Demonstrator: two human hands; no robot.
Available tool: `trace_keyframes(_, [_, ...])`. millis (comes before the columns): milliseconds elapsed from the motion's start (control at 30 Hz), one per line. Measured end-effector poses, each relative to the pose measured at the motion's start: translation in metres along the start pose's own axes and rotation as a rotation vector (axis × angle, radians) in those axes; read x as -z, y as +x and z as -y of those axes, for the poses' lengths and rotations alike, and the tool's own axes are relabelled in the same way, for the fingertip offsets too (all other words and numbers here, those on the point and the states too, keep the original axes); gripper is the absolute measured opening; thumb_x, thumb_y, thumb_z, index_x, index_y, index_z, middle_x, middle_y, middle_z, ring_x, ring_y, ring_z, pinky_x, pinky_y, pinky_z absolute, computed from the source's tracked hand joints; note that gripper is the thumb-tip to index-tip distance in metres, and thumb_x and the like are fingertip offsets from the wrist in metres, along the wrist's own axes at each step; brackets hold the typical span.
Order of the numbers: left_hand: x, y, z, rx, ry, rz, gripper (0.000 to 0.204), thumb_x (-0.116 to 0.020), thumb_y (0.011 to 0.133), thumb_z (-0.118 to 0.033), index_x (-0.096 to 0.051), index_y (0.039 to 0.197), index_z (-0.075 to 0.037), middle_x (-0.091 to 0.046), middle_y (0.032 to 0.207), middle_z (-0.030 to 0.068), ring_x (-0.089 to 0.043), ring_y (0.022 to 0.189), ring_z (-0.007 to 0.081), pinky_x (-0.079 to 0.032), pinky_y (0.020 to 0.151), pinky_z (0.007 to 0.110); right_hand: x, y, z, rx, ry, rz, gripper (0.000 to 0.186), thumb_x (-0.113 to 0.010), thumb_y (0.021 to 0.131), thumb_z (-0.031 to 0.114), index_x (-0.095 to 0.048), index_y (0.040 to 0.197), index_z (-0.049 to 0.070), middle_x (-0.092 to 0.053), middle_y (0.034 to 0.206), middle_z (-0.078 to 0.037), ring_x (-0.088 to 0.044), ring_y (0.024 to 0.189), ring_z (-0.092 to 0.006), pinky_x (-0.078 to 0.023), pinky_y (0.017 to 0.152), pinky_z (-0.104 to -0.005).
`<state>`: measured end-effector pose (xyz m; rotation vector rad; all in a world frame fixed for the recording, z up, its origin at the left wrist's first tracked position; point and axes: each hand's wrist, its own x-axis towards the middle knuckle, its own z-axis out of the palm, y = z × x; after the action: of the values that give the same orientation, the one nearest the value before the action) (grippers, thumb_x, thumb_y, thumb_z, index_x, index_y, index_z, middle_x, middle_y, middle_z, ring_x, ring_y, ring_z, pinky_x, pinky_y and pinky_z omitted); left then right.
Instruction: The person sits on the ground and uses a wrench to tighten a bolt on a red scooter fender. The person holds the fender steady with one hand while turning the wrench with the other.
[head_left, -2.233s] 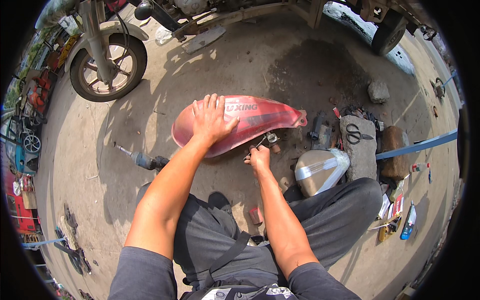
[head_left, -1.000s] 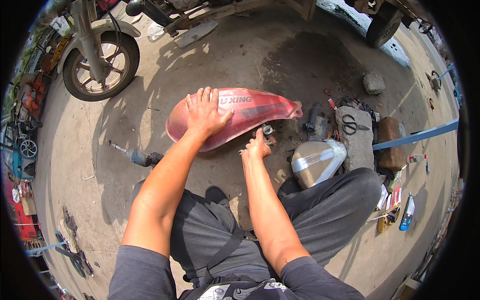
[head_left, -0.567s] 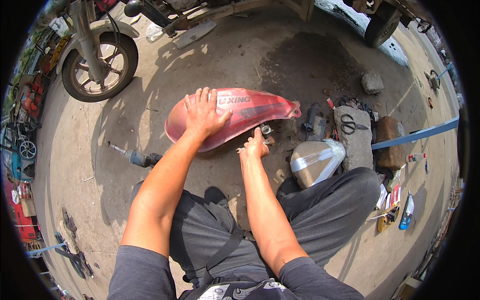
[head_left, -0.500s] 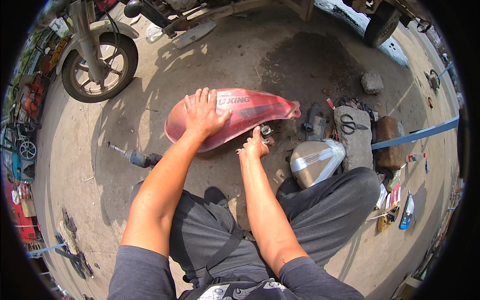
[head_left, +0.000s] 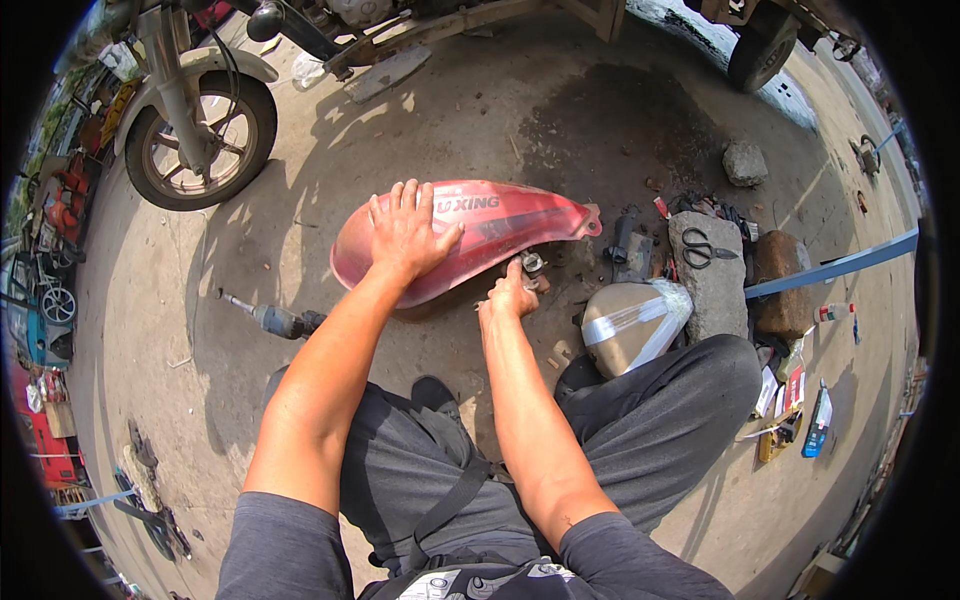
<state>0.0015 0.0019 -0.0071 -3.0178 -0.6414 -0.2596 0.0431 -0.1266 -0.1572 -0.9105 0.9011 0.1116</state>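
A red motorcycle fuel tank (head_left: 500,222) lies on its side on the concrete in front of me, its narrow end pointing right. My left hand (head_left: 408,232) rests flat on its upper face with the fingers spread. By the tank's near edge, my right hand (head_left: 510,296) is closed around what looks like a small wrench, mostly hidden by the fingers. Just beyond that thumb sits a metal fitting (head_left: 532,262) under the tank's edge. Whether the tool touches the fitting cannot be made out.
A power tool (head_left: 278,320) lies left of the tank. To the right are a taped tan tank (head_left: 630,330), a stone slab (head_left: 708,290) bearing black scissors (head_left: 706,249), and a brown block (head_left: 780,285). A motorcycle wheel (head_left: 200,140) stands at the far left.
Both hands keep their places on and beside the tank. The view has shifted very slightly; the right hand's grip has turned a little, leaving less of the tool's end showing.
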Motion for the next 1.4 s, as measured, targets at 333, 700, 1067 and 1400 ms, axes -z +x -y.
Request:
trace_keyframes(333, [-0.002,-0.001,0.003,0.018,0.008,0.027,0.090,-0.058,0.089,-0.066,-0.045,0.153,-0.004,-0.043,0.159,0.0169,-0.033,0.151,0.0336,-0.020,0.122,0.064,-0.004,-0.022,0.016,-0.073,-0.047,-0.008,0.016,-0.077,0.092,0.012,-0.069,0.098,0.000,-0.067,0.086,-0.004,-0.058,0.068,-0.0144,-0.050,0.059,-0.0327])
trace_keyframes(700, [-0.001,-0.003,0.009,0.024,0.007,0.023,0.089,-0.059,0.089,-0.065,-0.045,0.153,-0.004,-0.043,0.159,0.0176,-0.034,0.151,0.0344,-0.021,0.122,0.064,-0.008,-0.031,0.018,-0.167,-0.088,0.000,0.019,-0.077,0.094,0.016,-0.062,0.095,0.004,-0.062,0.087,-0.004,-0.053,0.067,-0.0138,-0.043,0.059,-0.0332])
trace_keyframes(1067, [-0.002,-0.003,0.008,0.033,0.009,0.039,0.091,-0.058,0.089,-0.066,-0.044,0.154,-0.004,-0.041,0.160,0.0170,-0.032,0.152,0.0338,-0.019,0.123,0.064,-0.012,-0.037,0.022,-0.132,-0.072,-0.014,0.014,-0.072,0.096,0.007,-0.068,0.106,-0.001,-0.071,0.105,-0.008,-0.064,0.083,-0.0165,-0.054,0.071,-0.0327])
trace_keyframes(1400, [-0.002,-0.005,0.009,0.012,0.021,-0.013,0.087,-0.058,0.090,-0.065,-0.046,0.151,-0.004,-0.045,0.157,0.0190,-0.036,0.149,0.0363,-0.023,0.120,0.065,-0.014,-0.055,0.039,-0.202,-0.119,-0.026,0.010,-0.073,0.096,0.009,-0.067,0.101,0.002,-0.067,0.089,-0.004,-0.058,0.069,-0.0134,-0.049,0.060,-0.0308])
